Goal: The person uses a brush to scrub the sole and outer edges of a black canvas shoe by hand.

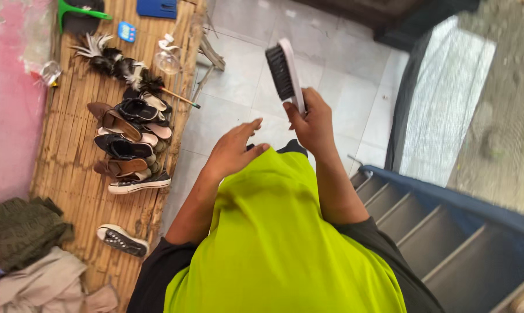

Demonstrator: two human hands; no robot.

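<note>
Brush [284, 71] looks light and stiff, pale back, dark bristles. Right hand [312, 123] grips its handle end, probably the best hold; left hand [234, 149] hangs open, empty.

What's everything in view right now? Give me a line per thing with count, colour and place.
brush: one, white back with black bristles, raised in the right hand
shoes in a row: several, brown, black and white, on the bamboo mat
single sneaker: one, black and white, lower on the mat, apart from the row
feather duster: one, black and white, upper mat
bamboo mat: one, tan, left side
folded cloths: olive and beige, bottom left
stairs: grey steps, blue rail, bottom right
tiled floor: grey, centre
vest: neon yellow, over black sleeves
left hand: open, holding nothing
right hand: closed on the brush handle
</note>
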